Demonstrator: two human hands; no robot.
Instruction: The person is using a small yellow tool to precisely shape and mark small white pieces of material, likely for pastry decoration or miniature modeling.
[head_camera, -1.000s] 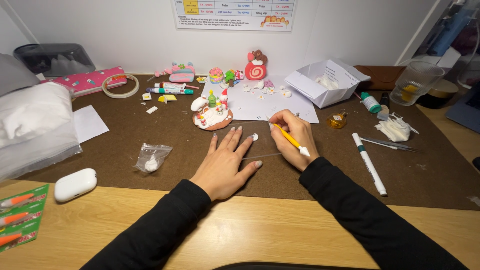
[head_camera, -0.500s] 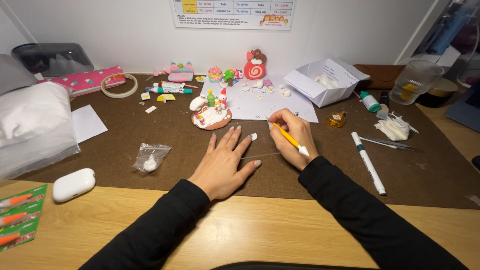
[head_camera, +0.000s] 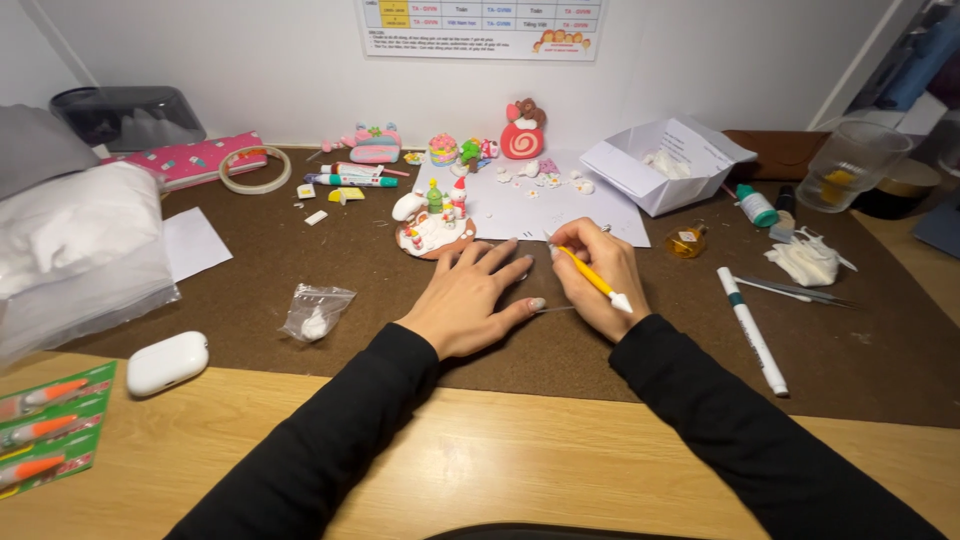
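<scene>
Right hand (head_camera: 598, 280) hides the yellow tool's (head_camera: 592, 281) working tip.

Clay scene (head_camera: 434, 222) behind left hand (head_camera: 468, 298), pen (head_camera: 752, 330) right of right hand (head_camera: 598, 277)

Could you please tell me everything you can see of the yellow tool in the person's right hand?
The slim yellow stick-shaped tool with a white pointed tip looks like plastic. It lies slanted across the right hand, its white tip sticking out toward the wrist side, its other end hidden among the fingers. The hand rests on the brown mat, beside the flat left hand. Only the right hand touches it.
</scene>
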